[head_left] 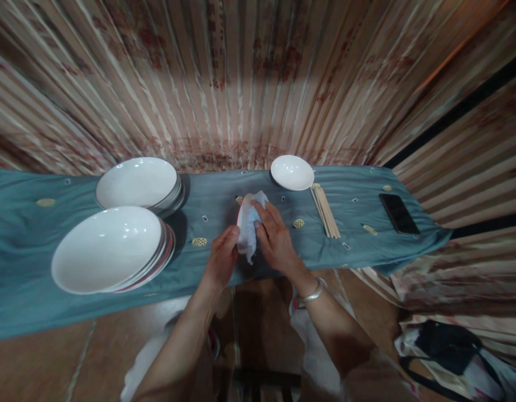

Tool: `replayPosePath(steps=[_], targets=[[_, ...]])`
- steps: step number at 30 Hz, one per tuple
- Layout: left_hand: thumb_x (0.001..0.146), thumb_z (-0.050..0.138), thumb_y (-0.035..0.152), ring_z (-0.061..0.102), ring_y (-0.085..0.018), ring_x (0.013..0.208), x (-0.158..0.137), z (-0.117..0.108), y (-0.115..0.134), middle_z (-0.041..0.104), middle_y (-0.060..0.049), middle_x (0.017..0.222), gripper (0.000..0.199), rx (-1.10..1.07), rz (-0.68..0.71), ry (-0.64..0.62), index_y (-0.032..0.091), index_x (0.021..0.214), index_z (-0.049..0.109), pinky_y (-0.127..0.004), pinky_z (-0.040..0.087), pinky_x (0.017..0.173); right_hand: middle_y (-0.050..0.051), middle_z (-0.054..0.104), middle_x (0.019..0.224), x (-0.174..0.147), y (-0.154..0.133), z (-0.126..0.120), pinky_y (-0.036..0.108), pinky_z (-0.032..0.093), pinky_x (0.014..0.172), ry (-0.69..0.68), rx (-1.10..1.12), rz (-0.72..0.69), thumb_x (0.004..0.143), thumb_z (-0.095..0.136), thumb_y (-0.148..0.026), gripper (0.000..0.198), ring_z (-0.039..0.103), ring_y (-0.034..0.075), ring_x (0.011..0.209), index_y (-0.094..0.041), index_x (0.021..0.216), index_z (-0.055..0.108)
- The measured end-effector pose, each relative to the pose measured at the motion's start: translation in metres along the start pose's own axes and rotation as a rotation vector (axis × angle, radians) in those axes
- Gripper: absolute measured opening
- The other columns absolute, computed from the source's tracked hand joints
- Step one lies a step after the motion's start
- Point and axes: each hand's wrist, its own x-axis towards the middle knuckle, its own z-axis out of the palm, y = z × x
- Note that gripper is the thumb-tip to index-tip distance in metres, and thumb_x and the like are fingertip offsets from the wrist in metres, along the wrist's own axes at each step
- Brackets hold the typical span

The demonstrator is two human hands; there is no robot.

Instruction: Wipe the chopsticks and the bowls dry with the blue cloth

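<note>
At left hand (225, 250), red-edged pale bowl (242, 228)

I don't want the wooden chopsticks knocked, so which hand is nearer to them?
Right. The right hand, holding a blue cloth against a dish, is left of the wooden chopsticks, apart from them; the left hand, gripping the dish, is farther left.

Stacked dishes (109, 248) blocking left, gap beside phone (399, 214)

At centre frame, your cloth (251, 226) is pale blue, your bowl (243, 228) white with red edging; your tablecloth (211, 204) is teal with yellow ovals.
</note>
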Motion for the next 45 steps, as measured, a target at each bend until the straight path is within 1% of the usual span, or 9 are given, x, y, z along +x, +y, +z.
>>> replayPosePath(steps=[4, 8, 12, 18, 26, 29, 35, 38, 45], targets=[[0.075, 0.074, 0.029, 0.065, -0.022, 0.091, 0.001, 0.002, -0.002, 0.071, -0.003, 0.076, 0.011, -0.015, -0.039, -0.005, 0.019, 0.075, 0.070, -0.030, 0.051, 0.080, 0.013, 0.049, 0.146, 0.003, 0.005, -0.004, 0.044, 0.032, 0.118, 0.032, 0.102, 0.042, 0.100, 0.032, -0.028, 0.046, 0.039, 0.020, 0.140, -0.016, 0.143, 0.043], [0.068, 0.079, 0.039, 0.067, -0.024, 0.092, 0.000, 0.003, 0.001, 0.072, -0.003, 0.074, 0.023, 0.029, -0.051, -0.041, 0.019, 0.075, 0.071, -0.032, 0.052, 0.080, 0.011, 0.054, 0.141, 0.005, 0.012, -0.003, 0.042, 0.032, 0.118, 0.061, 0.189, 0.097, 0.100, 0.033, -0.032, 0.045, 0.043, 0.019, 0.137, -0.018, 0.140, 0.048], [0.062, 0.082, 0.044, 0.068, -0.026, 0.090, 0.001, 0.001, 0.002, 0.073, -0.005, 0.072, 0.032, 0.040, -0.047, -0.039, 0.016, 0.074, 0.072, -0.034, 0.052, 0.082, 0.009, 0.059, 0.137, 0.006, 0.023, 0.002, 0.039, 0.036, 0.115, 0.099, 0.301, 0.210, 0.098, 0.038, -0.036, 0.043, 0.050, 0.019, 0.132, -0.019, 0.134, 0.055], [0.064, 0.082, 0.036, 0.069, -0.027, 0.091, 0.001, 0.001, 0.003, 0.072, -0.007, 0.072, 0.028, -0.003, -0.060, 0.002, 0.012, 0.074, 0.072, -0.035, 0.052, 0.085, 0.006, 0.070, 0.118, 0.009, 0.042, 0.006, 0.038, 0.047, 0.101, 0.144, 0.494, 0.423, 0.092, 0.046, -0.043, 0.039, 0.063, 0.021, 0.110, -0.020, 0.117, 0.066], [0.059, 0.085, 0.037, 0.069, -0.027, 0.093, 0.004, -0.002, 0.003, 0.074, -0.007, 0.074, 0.033, -0.050, -0.024, 0.068, 0.012, 0.076, 0.073, -0.035, 0.054, 0.084, 0.004, 0.074, 0.098, 0.010, 0.053, 0.013, 0.035, 0.050, 0.093, 0.184, 0.725, 0.564, 0.084, 0.055, -0.044, 0.034, 0.065, 0.020, 0.098, -0.018, 0.098, 0.072], [0.060, 0.086, 0.036, 0.070, -0.028, 0.096, 0.006, -0.004, 0.003, 0.076, -0.007, 0.078, 0.032, -0.089, -0.007, 0.091, 0.012, 0.078, 0.073, -0.036, 0.054, 0.088, 0.004, 0.074, 0.090, 0.007, 0.054, 0.017, 0.034, 0.054, 0.084, 0.135, 0.811, 0.594, 0.084, 0.054, -0.050, 0.038, 0.066, 0.020, 0.090, -0.018, 0.096, 0.072], [0.073, 0.079, 0.031, 0.067, -0.030, 0.109, 0.012, -0.012, 0.004, 0.077, -0.011, 0.094, 0.029, -0.212, -0.029, 0.160, 0.013, 0.095, 0.072, -0.039, 0.053, 0.095, 0.004, 0.073, 0.082, 0.000, 0.051, 0.026, 0.034, 0.054, 0.080, 0.118, 0.749, 0.615, 0.083, 0.055, -0.046, 0.032, 0.065, 0.020, 0.084, -0.019, 0.089, 0.071], [0.078, 0.075, 0.028, 0.065, -0.029, 0.114, 0.015, -0.014, 0.004, 0.077, -0.010, 0.102, 0.031, -0.280, -0.023, 0.195, 0.016, 0.106, 0.070, -0.040, 0.052, 0.099, 0.003, 0.074, 0.084, -0.004, 0.049, 0.031, 0.032, 0.053, 0.080, 0.107, 0.718, 0.626, 0.081, 0.053, -0.042, 0.032, 0.065, 0.019, 0.083, -0.018, 0.092, 0.072], [0.087, 0.063, 0.024, 0.062, -0.028, 0.119, 0.018, -0.014, 0.008, 0.077, -0.008, 0.101, 0.026, -0.328, -0.066, 0.265, 0.015, 0.111, 0.068, -0.041, 0.050, 0.103, 0.005, 0.074, 0.098, -0.014, 0.042, 0.038, 0.034, 0.050, 0.090, 0.119, 0.677, 0.624, 0.084, 0.051, -0.043, 0.036, 0.066, 0.019, 0.090, -0.018, 0.102, 0.070]])
